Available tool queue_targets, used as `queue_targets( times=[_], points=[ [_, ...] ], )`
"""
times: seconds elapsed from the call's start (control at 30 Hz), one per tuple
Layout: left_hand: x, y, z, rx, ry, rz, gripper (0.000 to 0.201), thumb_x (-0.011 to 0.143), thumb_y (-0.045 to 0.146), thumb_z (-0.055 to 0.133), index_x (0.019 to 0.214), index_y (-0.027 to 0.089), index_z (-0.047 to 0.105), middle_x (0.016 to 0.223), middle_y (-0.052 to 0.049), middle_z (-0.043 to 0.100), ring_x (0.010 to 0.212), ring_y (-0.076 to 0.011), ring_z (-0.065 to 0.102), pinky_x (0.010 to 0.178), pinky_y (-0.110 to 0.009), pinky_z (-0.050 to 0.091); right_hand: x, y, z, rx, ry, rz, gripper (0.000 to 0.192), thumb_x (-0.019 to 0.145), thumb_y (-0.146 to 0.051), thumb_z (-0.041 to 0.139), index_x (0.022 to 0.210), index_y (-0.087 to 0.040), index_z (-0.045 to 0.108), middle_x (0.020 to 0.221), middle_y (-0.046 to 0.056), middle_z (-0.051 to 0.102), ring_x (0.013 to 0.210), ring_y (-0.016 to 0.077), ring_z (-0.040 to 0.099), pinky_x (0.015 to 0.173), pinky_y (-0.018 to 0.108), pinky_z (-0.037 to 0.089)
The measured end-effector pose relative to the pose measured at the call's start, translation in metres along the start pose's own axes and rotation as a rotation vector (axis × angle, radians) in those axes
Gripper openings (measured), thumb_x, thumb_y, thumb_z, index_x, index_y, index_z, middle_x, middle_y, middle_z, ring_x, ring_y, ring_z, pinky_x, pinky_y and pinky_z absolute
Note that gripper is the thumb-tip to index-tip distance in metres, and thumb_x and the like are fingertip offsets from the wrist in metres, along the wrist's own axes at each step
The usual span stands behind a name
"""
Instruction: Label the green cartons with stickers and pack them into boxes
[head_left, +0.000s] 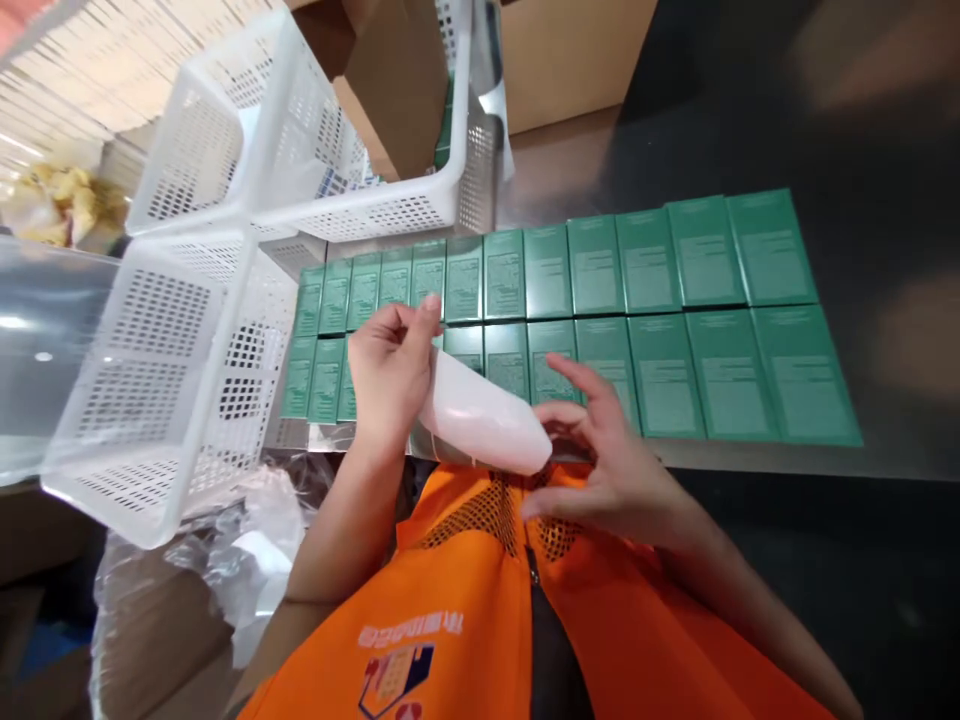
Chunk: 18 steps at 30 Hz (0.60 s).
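Worktop (pixel 570 165) of steel, dark at right; two rows of green boxes (pixel 600 320) laid flat, touching. White perforated baskets (pixel 225 250) at left, cartons behind. Pale pink tube (pixel 484 420) held above near row: left hand (pixel 390 375) clasped round one end, right hand (pixel 607 450) loose-fingered, steadying the tip. Grip best kept firm, tube level.

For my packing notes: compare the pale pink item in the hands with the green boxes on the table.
The pale pink item is one rounded, plain, glossy piece; the green boxes are many, flat, rectangular and printed with text. The pink item is held tilted above the table between the left hand and right hand; the boxes lie flat in two neat rows, untouched. Both sit before the person's orange vest.
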<state>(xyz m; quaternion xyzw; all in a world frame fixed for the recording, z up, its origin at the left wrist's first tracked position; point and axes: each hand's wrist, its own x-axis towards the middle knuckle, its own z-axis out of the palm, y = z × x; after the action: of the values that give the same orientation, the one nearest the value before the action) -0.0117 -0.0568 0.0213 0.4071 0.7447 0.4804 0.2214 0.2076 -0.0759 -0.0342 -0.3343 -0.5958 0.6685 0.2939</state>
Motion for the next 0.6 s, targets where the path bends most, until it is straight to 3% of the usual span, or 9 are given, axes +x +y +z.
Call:
queue_targets(
  times=[0.07, 0.17, 0.23, 0.3, 0.37, 0.43, 0.5, 0.6],
  points=[
    [0.013, -0.003, 0.000, -0.074, 0.074, 0.002, 0.041, 0.090, 0.046, 0.069, 0.061, 0.020, 0.055, 0.056, 0.004, 0.048, 0.053, -0.0088, 0.039, 0.052, -0.023, 0.035, -0.001, -0.001, 0.014, 0.056, 0.033, 0.028, 0.100, 0.080, -0.039, 0.081, 0.158, -0.034, 0.019, 0.092, 0.001, 0.072, 0.074, 0.0199, 0.072, 0.068, 0.035, 0.061],
    [0.026, -0.012, -0.008, -0.265, 0.072, -0.132, 0.040, 0.092, 0.056, 0.062, 0.077, 0.019, 0.062, 0.055, 0.006, 0.043, 0.048, -0.0076, 0.035, 0.046, -0.022, 0.028, 0.008, -0.003, 0.021, 0.089, 0.307, -0.050, 0.081, 0.084, -0.031, 0.075, 0.149, -0.034, 0.027, 0.083, -0.004, 0.067, 0.070, 0.0181, 0.069, 0.067, 0.034, 0.060],
    [0.027, -0.019, -0.018, -0.412, -0.080, -0.243, 0.044, 0.087, 0.063, 0.065, 0.095, 0.019, 0.064, 0.059, 0.006, 0.050, 0.047, -0.0075, 0.040, 0.044, -0.022, 0.029, 0.016, -0.006, 0.018, 0.089, 0.471, -0.129, 0.069, 0.083, -0.027, 0.076, 0.137, -0.034, 0.034, 0.083, -0.006, 0.064, 0.071, 0.0162, 0.067, 0.068, 0.032, 0.059],
    [0.019, -0.025, -0.031, -0.490, -0.289, -0.294, 0.056, 0.075, 0.058, 0.079, 0.113, 0.021, 0.062, 0.064, 0.005, 0.058, 0.048, -0.0086, 0.046, 0.045, -0.021, 0.033, 0.022, -0.008, 0.013, 0.079, 0.549, -0.186, 0.061, 0.083, -0.023, 0.076, 0.128, -0.034, 0.037, 0.082, -0.007, 0.061, 0.068, 0.0144, 0.066, 0.066, 0.030, 0.058],
    [0.007, -0.030, -0.041, -0.469, -0.413, -0.265, 0.077, 0.065, 0.043, 0.090, 0.132, 0.026, 0.056, 0.065, 0.005, 0.061, 0.051, -0.0109, 0.052, 0.048, -0.022, 0.039, 0.026, -0.009, 0.010, 0.067, 0.571, -0.203, 0.059, 0.083, -0.023, 0.076, 0.126, -0.032, 0.037, 0.081, -0.007, 0.061, 0.065, 0.0139, 0.064, 0.062, 0.028, 0.057],
    [-0.006, -0.033, -0.046, -0.404, -0.383, -0.182, 0.093, 0.065, 0.032, 0.091, 0.146, 0.033, 0.046, 0.066, 0.006, 0.062, 0.053, -0.0129, 0.055, 0.051, -0.024, 0.044, 0.029, -0.009, 0.008, 0.042, 0.557, -0.188, 0.053, 0.084, -0.027, 0.075, 0.126, -0.031, 0.042, 0.082, -0.005, 0.064, 0.066, 0.0145, 0.065, 0.060, 0.028, 0.056],
    [-0.014, -0.033, -0.050, -0.340, -0.324, -0.108, 0.094, 0.068, 0.031, 0.088, 0.151, 0.036, 0.042, 0.070, 0.004, 0.064, 0.056, -0.0145, 0.058, 0.053, -0.026, 0.047, 0.030, -0.009, 0.008, -0.019, 0.514, -0.164, 0.035, 0.088, -0.031, 0.072, 0.119, -0.030, 0.056, 0.087, -0.002, 0.067, 0.072, 0.0154, 0.066, 0.063, 0.029, 0.057],
    [-0.017, -0.031, -0.055, -0.297, -0.375, -0.087, 0.081, 0.069, 0.030, 0.087, 0.144, 0.032, 0.055, 0.075, 0.000, 0.069, 0.063, -0.0161, 0.061, 0.059, -0.027, 0.051, 0.029, -0.010, 0.008, -0.127, 0.431, -0.123, 0.021, 0.085, -0.035, 0.076, 0.105, -0.028, 0.074, 0.093, 0.002, 0.068, 0.079, 0.0172, 0.065, 0.072, 0.034, 0.058]
  ],
)
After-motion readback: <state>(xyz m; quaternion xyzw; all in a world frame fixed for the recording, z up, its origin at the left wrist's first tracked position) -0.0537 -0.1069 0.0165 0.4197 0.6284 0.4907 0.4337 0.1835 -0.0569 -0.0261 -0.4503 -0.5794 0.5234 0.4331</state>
